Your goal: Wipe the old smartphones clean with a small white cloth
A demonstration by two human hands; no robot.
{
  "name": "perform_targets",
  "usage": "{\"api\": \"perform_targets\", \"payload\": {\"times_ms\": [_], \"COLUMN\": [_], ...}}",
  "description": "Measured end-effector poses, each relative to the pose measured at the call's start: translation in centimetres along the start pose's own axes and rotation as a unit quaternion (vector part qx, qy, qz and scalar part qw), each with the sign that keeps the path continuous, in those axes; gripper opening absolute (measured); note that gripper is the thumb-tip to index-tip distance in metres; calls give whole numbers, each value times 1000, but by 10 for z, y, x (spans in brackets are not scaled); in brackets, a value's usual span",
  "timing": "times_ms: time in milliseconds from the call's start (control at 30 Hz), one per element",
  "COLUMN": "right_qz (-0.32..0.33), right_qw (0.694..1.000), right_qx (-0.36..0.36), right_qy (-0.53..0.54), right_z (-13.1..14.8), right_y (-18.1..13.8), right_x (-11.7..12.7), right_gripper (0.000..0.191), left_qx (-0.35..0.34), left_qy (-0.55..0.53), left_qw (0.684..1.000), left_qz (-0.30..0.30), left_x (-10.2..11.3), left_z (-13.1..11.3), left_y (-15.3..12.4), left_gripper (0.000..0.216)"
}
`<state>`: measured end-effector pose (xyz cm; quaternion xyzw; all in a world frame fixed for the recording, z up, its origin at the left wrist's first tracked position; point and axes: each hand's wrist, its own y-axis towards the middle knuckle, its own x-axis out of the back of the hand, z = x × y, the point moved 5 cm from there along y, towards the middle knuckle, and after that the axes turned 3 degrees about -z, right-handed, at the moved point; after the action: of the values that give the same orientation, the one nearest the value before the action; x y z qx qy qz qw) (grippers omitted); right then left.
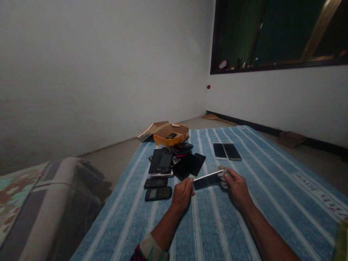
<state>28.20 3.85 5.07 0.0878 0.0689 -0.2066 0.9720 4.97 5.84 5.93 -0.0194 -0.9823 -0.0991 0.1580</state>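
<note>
A dark smartphone (207, 181) with a silvery edge is held up on its side above the striped cloth. My left hand (182, 194) pinches its left end. At its other end, my right hand (239, 186) is closed on a crumpled pale cloth (223, 177) that touches the phone. Two black keypad phones (158, 194) lie left of my left hand. Beyond them is a pile of dark phones (164, 162), some stacked on others. Two smartphones (219, 150) rest side by side past my right hand.
An open orange cardboard box (174, 139) with a small phone inside stands behind the pile, its lid leaning beside it. The blue striped cloth (130, 232) covers the surface. A draped fabric-covered piece (62, 206) is at left. Walls and a dark window (272, 32) lie beyond.
</note>
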Motion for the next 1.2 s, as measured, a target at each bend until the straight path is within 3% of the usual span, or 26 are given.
{"api": "perform_targets", "payload": {"times_ms": [100, 233, 433, 633, 767, 933, 1200], "right_qz": [-2, -13, 18, 13, 18, 27, 42], "right_qw": [999, 990, 953, 910, 883, 850, 821], "right_qx": [25, 112, 252, 360, 404, 452, 494], "right_qy": [-26, -91, -166, -206, -238, -269, -282], "right_z": [18, 47, 74, 80, 79, 79, 80], "right_y": [-3, -5, -19, -40, -46, -52, -63], "right_x": [-1, -4, -21, -40, -51, -62, -77], "right_gripper": [41, 30, 25, 27, 30, 35, 41], "left_qx": [24, 44, 9, -77, -114, -170, -154], "left_qy": [-48, -81, -24, 74, 61, -16, -52], "left_qw": [998, 995, 998, 994, 990, 984, 986], "left_qz": [15, 35, 49, -12, -57, -40, -42], "left_x": [-4, -9, -7, 1, 0, -5, -2], "left_z": [3, 5, 3, -6, -19, -40, -49], "left_y": [0, 0, 1, -1, -9, -17, -16], "left_gripper": [47, 49, 50, 48, 47, 44, 43]}}
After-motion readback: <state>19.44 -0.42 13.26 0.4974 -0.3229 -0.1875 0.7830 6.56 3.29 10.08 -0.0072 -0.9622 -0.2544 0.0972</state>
